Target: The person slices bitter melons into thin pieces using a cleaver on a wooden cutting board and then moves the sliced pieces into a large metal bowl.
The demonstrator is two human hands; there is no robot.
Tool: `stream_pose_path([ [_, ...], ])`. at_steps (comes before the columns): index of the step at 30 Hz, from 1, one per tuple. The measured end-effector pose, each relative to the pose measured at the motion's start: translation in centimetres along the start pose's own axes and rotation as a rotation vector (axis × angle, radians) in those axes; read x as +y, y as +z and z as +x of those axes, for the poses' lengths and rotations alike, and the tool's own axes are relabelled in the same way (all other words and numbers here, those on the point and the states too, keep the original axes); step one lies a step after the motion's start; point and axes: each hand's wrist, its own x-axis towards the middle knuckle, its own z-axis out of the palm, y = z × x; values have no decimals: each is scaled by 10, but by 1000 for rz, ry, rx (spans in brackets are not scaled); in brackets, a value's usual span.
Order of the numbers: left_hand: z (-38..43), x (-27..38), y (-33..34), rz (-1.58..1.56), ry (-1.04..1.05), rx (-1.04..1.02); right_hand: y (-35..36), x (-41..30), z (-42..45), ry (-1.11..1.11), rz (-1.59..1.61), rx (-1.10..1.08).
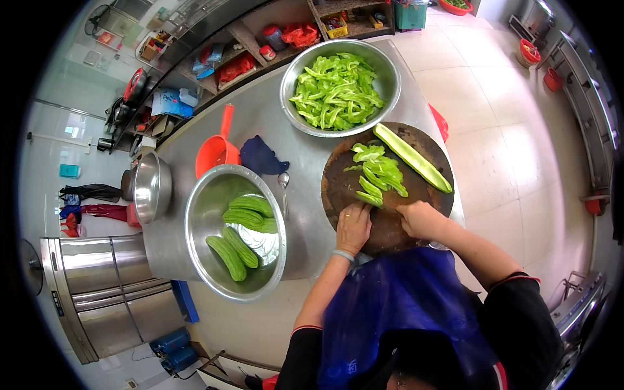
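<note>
On a round, dark wooden chopping board (341, 161), my left hand (354, 228) presses its fingertips against the near end of a piece of bitter melon (369, 198). Just beyond lie cut green slices (382, 171) in a loose heap. My right hand (420, 219) is closed, low over the board to the right; it seems to grip a knife, whose blade I cannot make out clearly. A hollowed bitter melon half (413, 158) lies slanted along the board's far right. Behind the board, a metal basin (287, 92) holds many slices. Several whole bitter melons (236, 258) lie in another metal basin (195, 263) at the left.
A red plastic ladle (218, 153), a dark blue cloth (263, 156) and a metal spoon (283, 187) lie on the steel table (307, 253). An empty metal bowl (153, 187) stands at its left end. Shelves with bags and jars (274, 37) line the far side.
</note>
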Motion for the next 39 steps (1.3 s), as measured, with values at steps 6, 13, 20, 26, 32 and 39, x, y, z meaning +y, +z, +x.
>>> stream_pose_path([
  [6,-1,-2,3,4,-11,-72,4,-2,-23,65,-149,-61],
  [13,5,3,-2,-11,-29,-53,17,-20,59,10,-96,-84],
  [20,23,-6,-16,-181,-36,-55,2,3,14,-40,312,296],
  [26,126,-37,-22,-88,56,-27,-5,24,-63,516,790,176],
  [32,155,-47,20,-139,37,-208,32,39,-88,633,990,186],
  [39,122,-34,23,-319,112,-232,34,32,-53,663,1206,113],
])
